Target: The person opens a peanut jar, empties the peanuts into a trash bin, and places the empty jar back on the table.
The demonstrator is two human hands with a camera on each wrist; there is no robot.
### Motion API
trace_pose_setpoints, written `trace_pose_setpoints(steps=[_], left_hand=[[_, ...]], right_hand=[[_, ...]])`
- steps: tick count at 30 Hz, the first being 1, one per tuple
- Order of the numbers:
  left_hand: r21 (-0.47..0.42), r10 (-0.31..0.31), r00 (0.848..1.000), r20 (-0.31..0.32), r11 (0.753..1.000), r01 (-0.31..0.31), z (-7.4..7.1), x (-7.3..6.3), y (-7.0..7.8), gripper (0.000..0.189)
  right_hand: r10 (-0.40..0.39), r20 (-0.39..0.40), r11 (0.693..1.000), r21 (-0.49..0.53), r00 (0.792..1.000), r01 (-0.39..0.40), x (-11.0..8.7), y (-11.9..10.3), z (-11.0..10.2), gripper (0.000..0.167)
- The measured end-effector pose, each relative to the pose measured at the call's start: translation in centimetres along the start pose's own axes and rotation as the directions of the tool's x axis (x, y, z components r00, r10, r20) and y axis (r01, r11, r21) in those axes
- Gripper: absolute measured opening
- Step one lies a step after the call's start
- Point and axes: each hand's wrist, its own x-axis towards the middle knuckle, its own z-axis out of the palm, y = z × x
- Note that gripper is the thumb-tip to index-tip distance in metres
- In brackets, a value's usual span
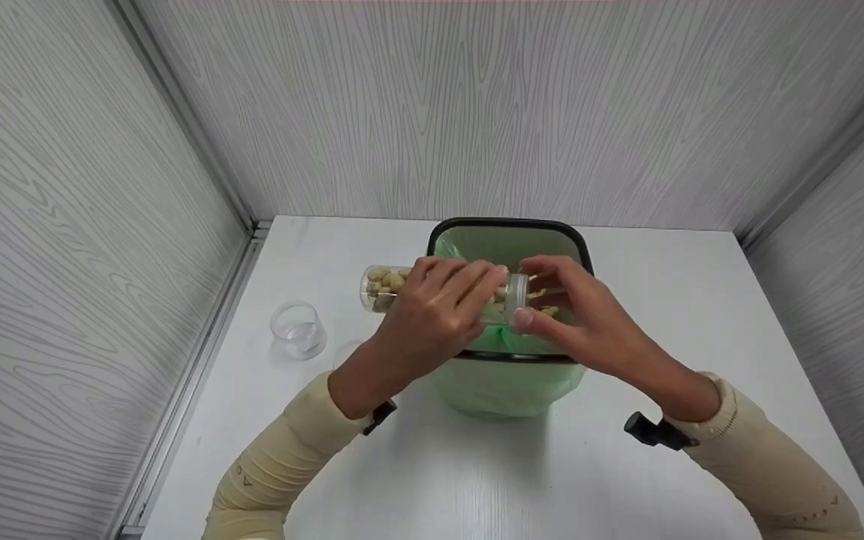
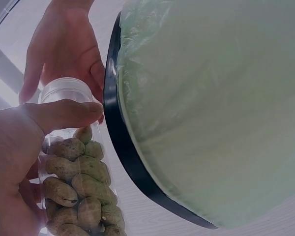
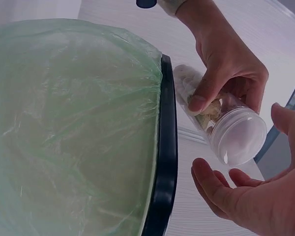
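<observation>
My left hand (image 1: 439, 307) grips a clear jar (image 1: 369, 290) round its middle and holds it sideways over the bin's opening. Peanuts in their shells (image 2: 81, 182) fill much of it. The jar's translucent lid end (image 3: 240, 136) faces my right hand (image 1: 589, 319). That hand's fingers and thumb are spread around the lid end, with a gap showing between them and the lid in the right wrist view. Below both hands stands a bin with a black rim (image 1: 514, 357) and a pale green liner (image 1: 507, 386). Some peanuts (image 1: 548, 309) show within the bin's opening, past the lid.
A small clear cup (image 1: 298, 330) stands on the white table (image 1: 672, 300) to the left. Another clear round object (image 1: 343, 351) is partly hidden by my left wrist. Grey wood-patterned panels (image 1: 432, 112) close off the back and both sides.
</observation>
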Motion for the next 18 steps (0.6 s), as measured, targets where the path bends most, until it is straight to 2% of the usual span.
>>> trace_pose_setpoints(steps=[5, 9, 13, 18], left_hand=[[-0.002, 0.001, 1.000, 0.003, 1.000, -0.001, -0.02, 0.07, 0.03, 0.037], [-0.004, 0.001, 1.000, 0.008, 1.000, -0.001, 0.03, 0.17, -0.04, 0.037], [-0.002, 0.003, 1.000, 0.008, 1.000, -0.003, 0.16, 0.14, -0.07, 0.038], [0.001, 0.008, 1.000, 0.004, 1.000, -0.008, 0.26, 0.07, -0.02, 0.037]], right_hand=[[0.088, -0.008, 0.996, -0.007, 0.996, -0.088, -0.06, -0.17, -0.19, 0.046], [0.111, -0.038, 0.994, -0.007, 0.993, -0.111, -0.03, -0.38, -0.37, 0.044], [0.075, -0.056, 0.997, 0.027, 0.996, -0.074, -0.03, -0.45, -0.44, 0.043], [-0.030, -0.067, 0.997, 0.073, 0.997, 0.034, -0.14, -0.35, -0.30, 0.049]])
